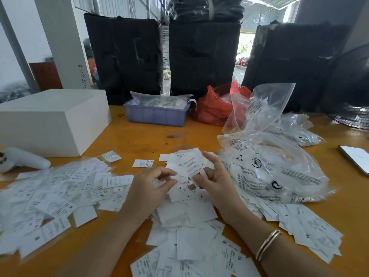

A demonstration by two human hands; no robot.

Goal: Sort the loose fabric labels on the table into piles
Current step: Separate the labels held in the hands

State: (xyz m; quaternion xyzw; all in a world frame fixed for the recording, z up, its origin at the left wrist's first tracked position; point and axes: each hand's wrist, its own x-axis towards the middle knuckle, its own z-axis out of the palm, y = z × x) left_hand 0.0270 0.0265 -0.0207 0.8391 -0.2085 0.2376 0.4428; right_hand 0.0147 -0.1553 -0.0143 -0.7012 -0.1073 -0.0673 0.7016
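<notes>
Head view. The loose fabric labels (185, 220) are spread over the orange table (139, 136) in overlapping heaps: one mass at 9 o'clock of the hands, one beneath and at 6 o'clock of them, one at 4 o'clock. A small stack of labels (192, 163) is gripped by the right hand (214, 181), thumb across the printed face. The left hand (148, 186) is held just beside it with fingers curled toward the thumb; whether a label is pinched there cannot be told.

The labels are judged very light, thin, limp and slippery against one another. A single label is best pinched at a free edge or corner and peeled off the stack. Clear plastic bags (273, 170) lie at 3 o'clock.
</notes>
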